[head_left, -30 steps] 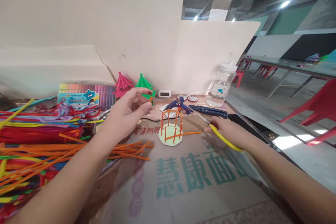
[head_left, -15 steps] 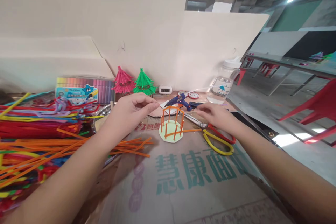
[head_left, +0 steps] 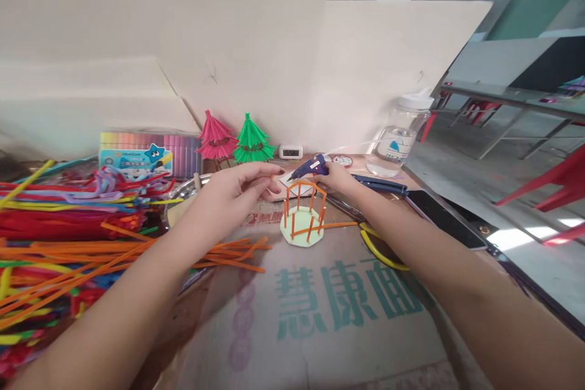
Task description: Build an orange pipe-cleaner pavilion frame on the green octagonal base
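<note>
My right hand point(head_left: 339, 178) is closed around the handle of a dark blue glue gun point(head_left: 311, 166), whose nozzle points left. My left hand point(head_left: 249, 186) is in a pinch left of the nozzle; what sits between its fingertips is too small to make out. Between and below the hands stands a small structure of orange pipe cleaner posts point(head_left: 309, 229) on a pale green octagonal base point(head_left: 299, 239). A loose orange pipe cleaner point(head_left: 340, 225) runs from it to the right. Scissors with yellow and red handles point(head_left: 381, 254) lie partly hidden under my right forearm.
Orange pipe cleaners point(head_left: 228, 253) and several coloured bundles point(head_left: 68, 225) cover the left side. Behind stand a marker set point(head_left: 137, 161), pink tree point(head_left: 216, 137), green tree point(head_left: 249, 141), small clock point(head_left: 291, 152) and water bottle point(head_left: 395, 140). A phone point(head_left: 445, 219) lies right.
My right hand has moved left and taken hold of the glue gun. My left hand stays nearly in place, still pinched. The view has shifted slightly.
</note>
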`<state>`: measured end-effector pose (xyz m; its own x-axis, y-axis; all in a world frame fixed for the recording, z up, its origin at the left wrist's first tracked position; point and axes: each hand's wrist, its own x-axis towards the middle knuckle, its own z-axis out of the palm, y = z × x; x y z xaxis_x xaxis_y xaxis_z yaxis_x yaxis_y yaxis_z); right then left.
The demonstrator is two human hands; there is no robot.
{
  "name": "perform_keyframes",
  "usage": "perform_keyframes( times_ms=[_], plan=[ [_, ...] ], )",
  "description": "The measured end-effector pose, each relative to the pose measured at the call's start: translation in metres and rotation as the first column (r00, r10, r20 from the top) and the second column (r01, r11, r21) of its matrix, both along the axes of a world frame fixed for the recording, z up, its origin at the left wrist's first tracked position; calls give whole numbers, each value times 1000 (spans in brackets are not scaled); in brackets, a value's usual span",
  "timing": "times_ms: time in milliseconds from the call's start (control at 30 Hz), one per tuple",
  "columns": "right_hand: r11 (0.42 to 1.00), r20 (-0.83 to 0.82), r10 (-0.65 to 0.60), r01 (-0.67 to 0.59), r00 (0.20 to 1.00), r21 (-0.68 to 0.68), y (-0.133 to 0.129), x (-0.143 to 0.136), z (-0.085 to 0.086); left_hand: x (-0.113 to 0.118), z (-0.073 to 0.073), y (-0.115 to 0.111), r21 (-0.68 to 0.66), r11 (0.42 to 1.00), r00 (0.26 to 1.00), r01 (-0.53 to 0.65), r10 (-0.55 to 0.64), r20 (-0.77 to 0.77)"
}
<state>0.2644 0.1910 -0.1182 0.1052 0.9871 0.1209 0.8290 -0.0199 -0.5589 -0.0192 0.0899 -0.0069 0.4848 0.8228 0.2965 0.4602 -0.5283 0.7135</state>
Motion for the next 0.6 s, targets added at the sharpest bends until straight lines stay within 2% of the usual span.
perform_keyframes(
  times_ms=[100, 233, 300, 367, 433, 500, 600],
  plan=[
    [999, -28, -3, 5, 1000, 54, -5, -1, 4, -1, -1, 1, 27, 999, 998, 18, -16, -61],
    [990, -69, -37, 46, 997, 133, -31, 8, 23, 0, -3, 5, 72, 997, 984, -41, 53, -172],
    [990, -88, -52, 62, 995, 125, -48, 15, 36, 0, -6, 7, 12, 999, 977, -30, 32, -210],
    [992, -107, -40, 52, 993, 116, -64, 23, 48, 0, -8, 9, -80, 997, 968, 18, -38, -247],
    [993, -166, 15, 5, 986, 117, -77, 29, 56, 0, -7, 10, -118, 992, 955, 32, -65, -289],
    [989, -247, 119, -93, 962, 114, -86, 36, 61, 0, -5, 10, -116, 993, 949, -4, -33, -313],
    [952, -338, 305, -277, 891, 129, -95, 42, 63, 1, -2, 10, -254, 967, 981, -17, -33, -192]
  ],
)
